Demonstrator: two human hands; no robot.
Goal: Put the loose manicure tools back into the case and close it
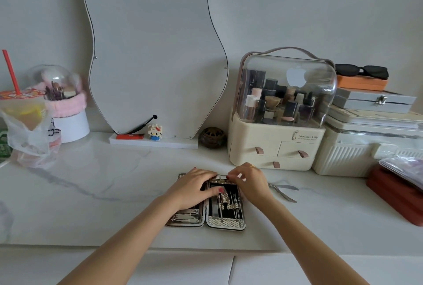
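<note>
On the white marble-veined tabletop (pixel 114 193) in front of me, the manicure case (pixel 225 224) lies open flat, its two rounded halves side by side, edged in shiny metal with a woven, scaly trim. My left hand (pixel 194 187) presses flat on the left half, fingers together, thumb reaching across the hinge; below it, steel nail clippers (pixel 186 213) gleam in their slots. My right hand (pixel 248 181) hovers at the top of the right half, fingertips pinching a thin metal tool (pixel 220 175) that lies across the case's upper edge. Slim steel picks (pixel 235 207) stand strapped against the black lining. Just right of the case, loose scissors (pixel 282 189) lie open-bladed on the marble, near the cream drawer organiser (pixel 274 145) with its clear domed lid.
</note>
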